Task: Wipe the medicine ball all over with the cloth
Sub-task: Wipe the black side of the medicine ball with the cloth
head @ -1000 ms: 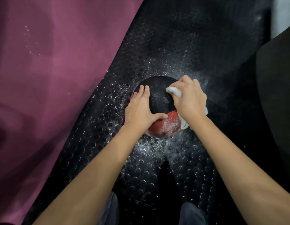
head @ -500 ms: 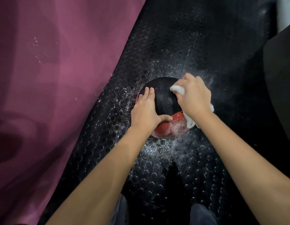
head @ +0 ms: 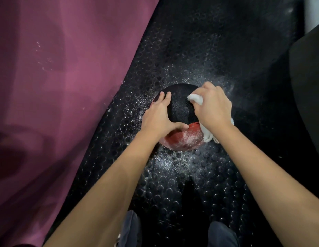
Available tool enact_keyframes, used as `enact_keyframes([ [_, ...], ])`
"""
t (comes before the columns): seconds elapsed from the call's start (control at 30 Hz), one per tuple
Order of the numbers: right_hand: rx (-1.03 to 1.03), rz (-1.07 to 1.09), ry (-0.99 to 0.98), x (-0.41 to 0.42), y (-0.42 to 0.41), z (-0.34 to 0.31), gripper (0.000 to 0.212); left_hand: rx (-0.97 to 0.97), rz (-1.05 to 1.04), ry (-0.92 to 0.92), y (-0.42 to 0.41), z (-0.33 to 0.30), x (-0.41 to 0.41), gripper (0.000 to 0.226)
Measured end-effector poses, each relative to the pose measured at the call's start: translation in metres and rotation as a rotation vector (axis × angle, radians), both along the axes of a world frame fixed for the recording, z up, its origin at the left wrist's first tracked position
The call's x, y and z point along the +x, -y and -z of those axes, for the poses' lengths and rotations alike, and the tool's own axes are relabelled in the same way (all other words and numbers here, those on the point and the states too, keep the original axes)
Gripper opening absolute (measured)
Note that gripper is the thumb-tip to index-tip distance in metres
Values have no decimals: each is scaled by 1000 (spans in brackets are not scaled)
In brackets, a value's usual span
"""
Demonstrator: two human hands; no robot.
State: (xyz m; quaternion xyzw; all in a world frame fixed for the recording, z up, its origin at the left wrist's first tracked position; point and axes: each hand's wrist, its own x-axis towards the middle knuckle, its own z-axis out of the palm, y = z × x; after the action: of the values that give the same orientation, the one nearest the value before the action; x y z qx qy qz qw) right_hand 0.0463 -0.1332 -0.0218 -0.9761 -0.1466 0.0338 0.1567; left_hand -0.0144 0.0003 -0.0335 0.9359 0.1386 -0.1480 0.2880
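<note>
A black and red medicine ball (head: 181,111) sits on the studded black rubber floor (head: 190,50). White powder dusts its red lower part. My left hand (head: 158,117) lies flat on the ball's left side, fingers straight and thumb stretched across the seam. My right hand (head: 213,107) grips a bunched white cloth (head: 196,99) and presses it against the ball's right side. More of the cloth hangs out below my right wrist. The ball's far side and underside are hidden.
A large purple mat (head: 57,86) fills the left side, its edge running diagonally close to the ball. White powder is scattered on the floor around the ball. A dark object (head: 308,86) stands at the right edge. My knees show at the bottom.
The camera view has shifted slightly. My right hand with the cloth has moved a little up over the ball's right side. My left hand keeps its place on the ball.
</note>
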Motion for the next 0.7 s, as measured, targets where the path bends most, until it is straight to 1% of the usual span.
enact_keyframes([
  [0.07,-5,-9,11,-3,1,0,17,0,-13,-4,2,2,-3,125],
  [0.17,-5,-48,19,-9,5,0,18,-47,-87,-40,4,6,-10,132],
  [0.23,7,-79,0,-8,11,-1,17,-52,-87,-40,7,8,-18,133],
  [0.3,14,-47,-30,1,14,-2,17,-35,-64,-31,12,10,-24,132],
  [0.4,3,55,-24,6,8,-5,17,1,-69,-14,20,10,-23,133],
  [0.43,-9,46,-11,0,6,-4,17,7,-72,-13,20,10,-21,133],
  [0.53,-30,-138,38,-24,8,-2,19,5,-72,-5,20,9,-22,133],
  [0.57,-31,-154,37,-23,11,-3,19,7,-61,-6,22,9,-23,132],
  [0.7,-38,16,-15,8,9,-8,20,74,-16,-5,31,6,-20,130],
])
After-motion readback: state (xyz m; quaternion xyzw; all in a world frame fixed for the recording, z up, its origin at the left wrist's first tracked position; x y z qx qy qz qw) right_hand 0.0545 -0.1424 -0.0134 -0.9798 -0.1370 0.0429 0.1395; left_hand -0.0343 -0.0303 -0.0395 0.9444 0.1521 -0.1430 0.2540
